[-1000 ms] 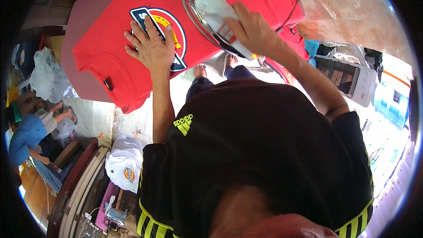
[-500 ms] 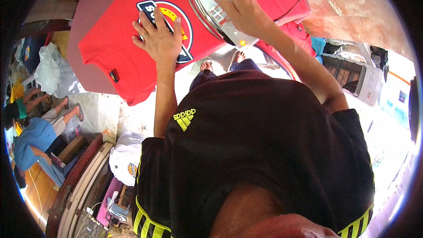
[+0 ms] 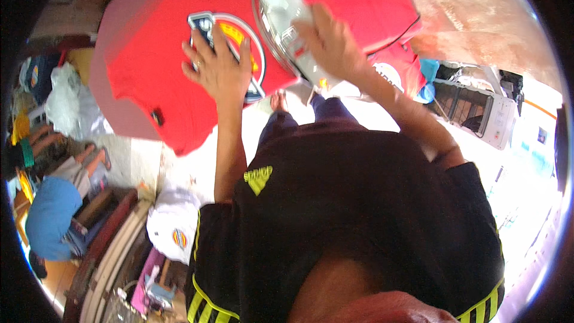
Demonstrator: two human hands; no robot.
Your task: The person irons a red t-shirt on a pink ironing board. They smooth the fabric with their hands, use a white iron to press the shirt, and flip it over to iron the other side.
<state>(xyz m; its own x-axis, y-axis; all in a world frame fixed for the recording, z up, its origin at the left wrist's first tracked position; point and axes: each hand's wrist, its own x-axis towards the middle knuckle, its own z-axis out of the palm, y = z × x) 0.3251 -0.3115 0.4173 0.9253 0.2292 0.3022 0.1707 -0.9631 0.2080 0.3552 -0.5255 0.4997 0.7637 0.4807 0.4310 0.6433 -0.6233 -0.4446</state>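
A red T-shirt (image 3: 152,42) lies spread over a maroon-covered board or table. On its round chest print (image 3: 260,60), my left hand (image 3: 221,75) rests flat with the fingers spread, a ring on one of them. My right hand (image 3: 332,45) is closed round the handle of a white clothes iron (image 3: 284,0). The iron stands on the shirt just right of the print, with an orange light lit at its near end. Motion blurs the iron and my right hand somewhat. My fingers hide part of the print.
The maroon cover (image 3: 110,36) shows at the left. A dark cord (image 3: 397,39) crosses the red cloth at the right. Clear plastic bags (image 3: 69,101) and a bent-over person in blue (image 3: 51,209) are farther left. A white garment (image 3: 173,221) lies beside me.
The whole view has shifted, so shirt and hands sit lower in the picture. The iron and my right hand have come slightly nearer to me. My left hand stays on the print.
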